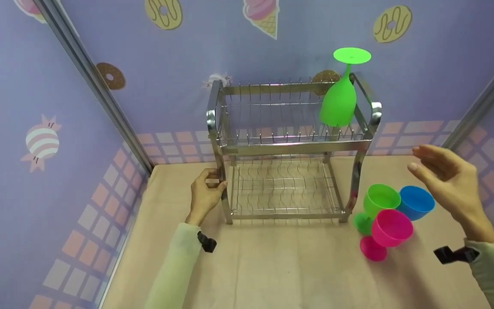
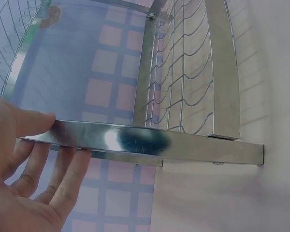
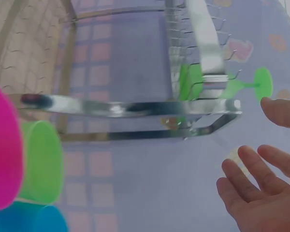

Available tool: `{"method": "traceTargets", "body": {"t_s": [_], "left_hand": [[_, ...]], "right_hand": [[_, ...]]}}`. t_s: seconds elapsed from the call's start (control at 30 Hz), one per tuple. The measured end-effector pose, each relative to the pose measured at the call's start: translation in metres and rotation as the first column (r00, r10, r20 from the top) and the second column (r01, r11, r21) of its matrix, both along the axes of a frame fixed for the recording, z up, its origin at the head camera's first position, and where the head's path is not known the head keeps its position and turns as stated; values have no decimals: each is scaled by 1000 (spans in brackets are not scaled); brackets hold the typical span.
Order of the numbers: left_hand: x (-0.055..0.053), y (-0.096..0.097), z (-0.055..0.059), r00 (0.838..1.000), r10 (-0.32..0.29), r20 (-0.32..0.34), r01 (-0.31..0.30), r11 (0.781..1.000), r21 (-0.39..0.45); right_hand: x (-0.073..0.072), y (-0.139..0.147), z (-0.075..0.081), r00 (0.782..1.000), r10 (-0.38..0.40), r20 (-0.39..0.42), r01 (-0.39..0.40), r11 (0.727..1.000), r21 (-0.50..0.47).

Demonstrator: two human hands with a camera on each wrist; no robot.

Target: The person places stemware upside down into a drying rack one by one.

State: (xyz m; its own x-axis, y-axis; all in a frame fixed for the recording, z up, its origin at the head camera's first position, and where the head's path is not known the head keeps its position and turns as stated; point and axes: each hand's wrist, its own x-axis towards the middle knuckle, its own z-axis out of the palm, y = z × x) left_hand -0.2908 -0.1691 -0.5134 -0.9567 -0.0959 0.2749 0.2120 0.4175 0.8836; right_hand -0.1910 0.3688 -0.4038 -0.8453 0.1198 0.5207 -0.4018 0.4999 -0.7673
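A two-tier metal dish rack stands against the back wall. My left hand grips its left front post, thumb on one side and fingers on the other, as the left wrist view shows close up. Upside down at the right end of the upper tier sits a green goblet, base up. My right hand hangs in the air right of the rack with fingers spread and nothing in them. Below it, a light green goblet, a blue goblet and a pink goblet stand close together.
A pale cloth covers the table. Purple patterned panels rise behind and on both sides, with a metal corner strip at the left. The rack's lower tier has wavy wires, the upper one upright prongs.
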Motion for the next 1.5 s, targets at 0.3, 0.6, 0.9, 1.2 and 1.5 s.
{"method": "traceTargets", "body": {"t_s": [0.3, 0.6, 0.9, 1.2, 1.5], "left_hand": [[2, -2, 1, 1000, 29, -4, -29, 998, -56], [2, 1, 2, 997, 30, 71, -25, 996, -82], [4, 2, 3, 998, 15, 59, -9, 995, -100], [3, 3, 4, 998, 5, 69, 2, 995, -103], [6, 3, 3, 995, 33, 94, -22, 993, -112]], "right_hand": [[23, 12, -49, 998, 35, -53, -35, 999, -8], [54, 35, -108, 996, -24, 83, 25, 1000, -18], [72, 30, -162, 989, -49, 142, 59, 996, -65], [78, 9, -200, 965, -74, 250, 105, 988, -113], [74, -10, -221, 896, -107, 432, 179, 975, -130]]}}
